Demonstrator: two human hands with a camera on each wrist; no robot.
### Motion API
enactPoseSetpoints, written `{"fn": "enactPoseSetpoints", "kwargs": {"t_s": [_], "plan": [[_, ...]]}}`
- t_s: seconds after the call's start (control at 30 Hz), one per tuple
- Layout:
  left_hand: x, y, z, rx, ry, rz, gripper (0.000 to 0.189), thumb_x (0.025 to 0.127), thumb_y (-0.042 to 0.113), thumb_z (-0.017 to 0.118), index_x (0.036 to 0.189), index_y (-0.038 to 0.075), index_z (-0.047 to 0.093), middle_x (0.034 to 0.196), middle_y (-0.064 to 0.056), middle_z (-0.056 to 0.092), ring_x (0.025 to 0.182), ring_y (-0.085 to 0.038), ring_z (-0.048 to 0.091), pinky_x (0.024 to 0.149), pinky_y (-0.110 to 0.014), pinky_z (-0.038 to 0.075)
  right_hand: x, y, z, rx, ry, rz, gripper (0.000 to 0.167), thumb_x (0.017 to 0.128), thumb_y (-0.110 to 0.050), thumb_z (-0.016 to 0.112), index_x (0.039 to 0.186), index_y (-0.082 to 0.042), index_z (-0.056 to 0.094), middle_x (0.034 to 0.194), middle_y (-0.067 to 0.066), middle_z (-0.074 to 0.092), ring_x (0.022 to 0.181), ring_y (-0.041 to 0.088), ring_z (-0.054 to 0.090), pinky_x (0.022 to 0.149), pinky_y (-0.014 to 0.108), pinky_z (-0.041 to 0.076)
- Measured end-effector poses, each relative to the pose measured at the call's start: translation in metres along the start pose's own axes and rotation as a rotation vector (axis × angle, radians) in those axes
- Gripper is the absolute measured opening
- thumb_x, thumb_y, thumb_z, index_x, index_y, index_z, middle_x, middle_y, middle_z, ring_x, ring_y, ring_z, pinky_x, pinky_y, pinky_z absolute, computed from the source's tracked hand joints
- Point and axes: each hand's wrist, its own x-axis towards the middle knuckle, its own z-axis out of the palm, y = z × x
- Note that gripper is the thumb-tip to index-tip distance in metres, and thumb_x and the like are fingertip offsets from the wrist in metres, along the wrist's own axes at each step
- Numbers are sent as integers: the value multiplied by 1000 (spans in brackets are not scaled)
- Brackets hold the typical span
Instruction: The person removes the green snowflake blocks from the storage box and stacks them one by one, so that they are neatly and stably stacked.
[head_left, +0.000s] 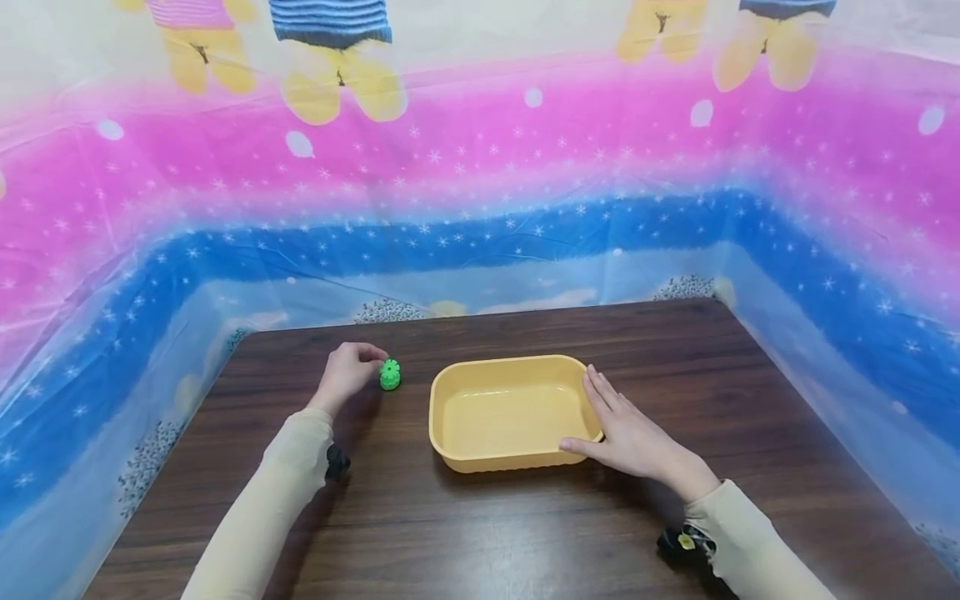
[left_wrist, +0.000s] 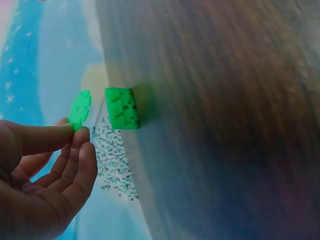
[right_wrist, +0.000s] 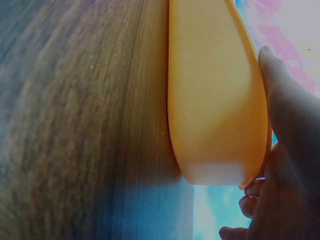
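Note:
Between thumb and fingertips my left hand (head_left: pixel 347 372) pinches a thin green plastic snowflake disc (left_wrist: pixel 80 110), notched around its edge. Right by it, a short stack of the same green discs (left_wrist: pixel 121 108) stands on the table; in the head view the held disc overlaps the stack's top. My right hand (head_left: pixel 637 437) rests at the right end of a yellow plastic tub (head_left: pixel 495 425). Its fingers lie straight along the right rim and its thumb reaches onto the front rim. Nothing lies inside the tub.
The dark wood-grain table (head_left: pixel 480 533) carries the tub near its middle, with the disc stack to the left. A printed cloth (head_left: pixel 480 242) in pink and blue hangs around the table's back and sides. Black wrist cameras sit under both sleeves.

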Motion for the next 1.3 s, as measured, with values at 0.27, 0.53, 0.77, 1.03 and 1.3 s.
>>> {"fn": "enactPoseSetpoints", "kwargs": {"t_s": [0.27,0.53,0.77,1.03,1.3], "plan": [[3,-7,3,15,1,-30,21,100,4,58,113,-4,72,119,-24,67,100,-33,61,80,-43,50,0,-1,1,3,1,-3,112,90,-75,52,160,0,8,168,15,-1,153,32,10,118,56,22],[5,-8,3,17,-11,-48,22,99,5,58,113,-4,72,117,-23,68,89,-29,62,72,-38,51,0,-2,0,18,-5,-4,111,90,-74,53,160,-1,7,168,12,-4,153,32,9,119,56,22],[4,-9,5,14,-31,-69,22,98,4,58,112,-4,73,110,-22,69,85,-28,62,71,-36,51,1,-2,2,14,-8,-7,110,91,-74,52,161,-2,7,168,13,-4,153,33,10,118,56,23],[5,-11,6,13,-17,-73,22,96,4,59,110,-4,74,110,-22,69,86,-28,61,71,-36,51,0,-2,1,23,-9,-7,110,91,-73,53,160,-1,7,168,14,-4,152,35,12,118,57,23],[6,-10,10,-8,-11,-77,23,97,5,58,111,-5,73,105,-22,70,87,-30,65,71,-37,54,-1,-2,-3,21,-11,6,111,91,-73,53,160,1,9,168,16,-1,151,36,14,118,58,23]]}}
